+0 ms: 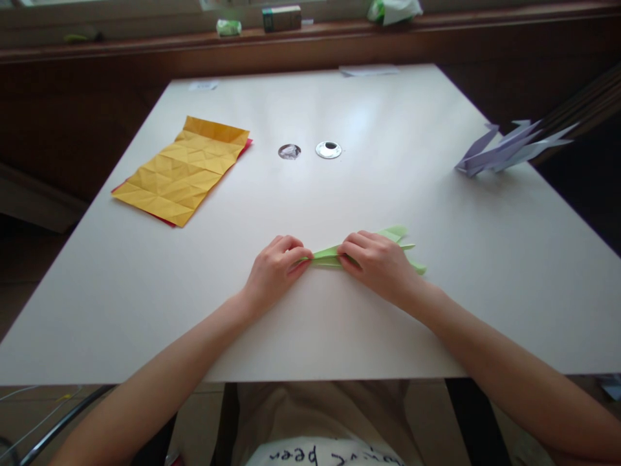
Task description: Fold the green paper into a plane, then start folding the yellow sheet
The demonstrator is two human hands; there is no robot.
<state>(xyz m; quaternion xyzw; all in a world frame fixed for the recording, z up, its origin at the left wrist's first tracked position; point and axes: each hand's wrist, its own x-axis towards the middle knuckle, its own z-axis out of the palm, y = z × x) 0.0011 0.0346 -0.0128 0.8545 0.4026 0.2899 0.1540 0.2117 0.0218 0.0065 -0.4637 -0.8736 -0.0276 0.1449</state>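
A long, narrow piece of folded light-green paper [326,254] lies just above the white tabletop, between my two hands. My left hand [280,260] pinches its thin left end between thumb and fingers. With thumb and fingertips my right hand [376,259] grips the middle of the same paper. Several pale green points of it spread out past the right hand. The parts under both hands are hidden.
Creased yellow paper [187,171] lies over red paper at the left. Lilac folded-paper figures [509,152] stand near the right edge. Two round fittings [290,152] are set in the white table [310,336]. A small box [282,19] sits on the ledge behind.
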